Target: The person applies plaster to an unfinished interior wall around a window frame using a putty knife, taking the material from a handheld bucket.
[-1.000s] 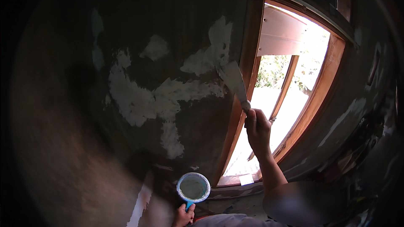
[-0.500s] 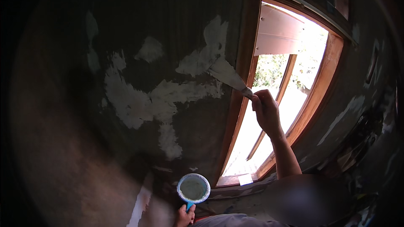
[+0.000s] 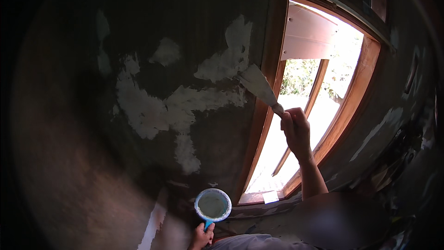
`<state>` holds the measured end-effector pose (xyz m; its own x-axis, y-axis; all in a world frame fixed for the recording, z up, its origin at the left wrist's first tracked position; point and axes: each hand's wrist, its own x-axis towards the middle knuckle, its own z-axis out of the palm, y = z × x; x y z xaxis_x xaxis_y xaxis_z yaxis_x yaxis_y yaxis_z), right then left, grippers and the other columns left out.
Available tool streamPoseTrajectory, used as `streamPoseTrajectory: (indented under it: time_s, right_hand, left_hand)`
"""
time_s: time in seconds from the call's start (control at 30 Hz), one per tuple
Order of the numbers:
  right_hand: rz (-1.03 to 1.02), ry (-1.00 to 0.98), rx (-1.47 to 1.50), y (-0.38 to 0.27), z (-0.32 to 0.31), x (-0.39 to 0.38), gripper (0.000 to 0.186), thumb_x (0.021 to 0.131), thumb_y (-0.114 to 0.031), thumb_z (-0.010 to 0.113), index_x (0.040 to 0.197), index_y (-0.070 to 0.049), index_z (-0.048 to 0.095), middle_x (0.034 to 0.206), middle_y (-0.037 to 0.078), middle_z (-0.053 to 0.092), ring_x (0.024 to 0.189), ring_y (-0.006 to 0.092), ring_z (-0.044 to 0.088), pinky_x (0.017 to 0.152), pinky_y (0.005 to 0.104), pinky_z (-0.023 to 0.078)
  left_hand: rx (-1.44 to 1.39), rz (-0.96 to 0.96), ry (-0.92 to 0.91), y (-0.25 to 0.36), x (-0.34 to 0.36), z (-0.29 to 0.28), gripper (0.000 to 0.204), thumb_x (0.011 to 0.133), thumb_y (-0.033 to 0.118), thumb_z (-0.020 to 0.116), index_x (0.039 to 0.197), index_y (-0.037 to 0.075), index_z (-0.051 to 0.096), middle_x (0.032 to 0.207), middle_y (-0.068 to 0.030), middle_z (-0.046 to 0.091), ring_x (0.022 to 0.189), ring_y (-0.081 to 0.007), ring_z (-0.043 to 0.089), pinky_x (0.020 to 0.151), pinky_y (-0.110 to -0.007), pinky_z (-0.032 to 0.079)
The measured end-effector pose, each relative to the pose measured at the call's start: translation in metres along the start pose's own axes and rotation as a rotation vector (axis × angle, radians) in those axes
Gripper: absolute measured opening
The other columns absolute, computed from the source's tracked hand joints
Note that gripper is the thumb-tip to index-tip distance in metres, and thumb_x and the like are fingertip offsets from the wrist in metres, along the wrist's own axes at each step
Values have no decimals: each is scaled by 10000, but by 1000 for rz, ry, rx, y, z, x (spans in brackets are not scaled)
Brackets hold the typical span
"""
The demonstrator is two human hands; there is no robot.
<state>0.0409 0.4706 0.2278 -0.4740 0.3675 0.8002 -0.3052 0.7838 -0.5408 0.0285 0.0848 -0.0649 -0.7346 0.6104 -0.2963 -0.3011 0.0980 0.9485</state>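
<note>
In my right hand point(image 3: 297, 128) is a putty knife point(image 3: 259, 85), gripped by its handle. Its broad blade slants up and left, with the tip at or very near the dark wall point(image 3: 217, 134), beside the window's left frame. I cannot tell whether the tip touches. Pale filler patches point(image 3: 185, 104) spread over the wall left of the blade. Low in the view, my left hand point(image 3: 202, 237) is closed round the blue handle of a round dipper point(image 3: 213, 204). Greyish paste lies inside it, and its rim is smeared white.
A tall window opening with a wooden frame point(image 3: 358, 88) stands at the right, bright outside. Pale boards point(image 3: 309, 30) and a wooden bar cross it. A small white piece point(image 3: 271, 196) sits on the sill. More filler streaks point(image 3: 377, 132) mark the wall to the right.
My right hand and the putty knife have moved down and slightly right, the blade drawing down from the upper filler patch. My left hand still holds the dipper in nearly the same place.
</note>
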Motion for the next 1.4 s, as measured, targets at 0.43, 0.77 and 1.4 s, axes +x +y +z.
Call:
streamPoseTrajectory:
  time_s: [0.43, 0.77, 1.4]
  right_hand:
    - [-519, -19, -492, -13, 7, 28, 568, 953, 29, 618, 1473, -189, 552, 1005, 104, 450, 889, 278, 483, 749, 387, 462]
    - [-516, 22, -713, -12, 6, 41, 523, 932, 28, 666, 1399, -206, 642, 1033, 103, 432, 912, 257, 466, 756, 380, 485]
    - [-351, 100, -685, -15, -31, -18, 438, 985, -36, 624, 1396, -184, 641, 1001, 90, 490, 946, 237, 502, 804, 371, 465]
  left_hand:
    - [16, 41, 54, -6, -6, -1, 123, 1026, 177, 605, 962, 73, 593, 577, -10, 532, 399, -110, 471, 359, -292, 354]
    - [26, -5, 84, -25, 4, -1, 81, 1019, 149, 607, 1008, 69, 604, 609, -10, 542, 414, -105, 474, 362, -287, 360]
    - [36, -52, 92, -30, 0, -5, 164, 1013, 226, 657, 952, 97, 576, 565, 4, 507, 388, -105, 433, 350, -295, 314]
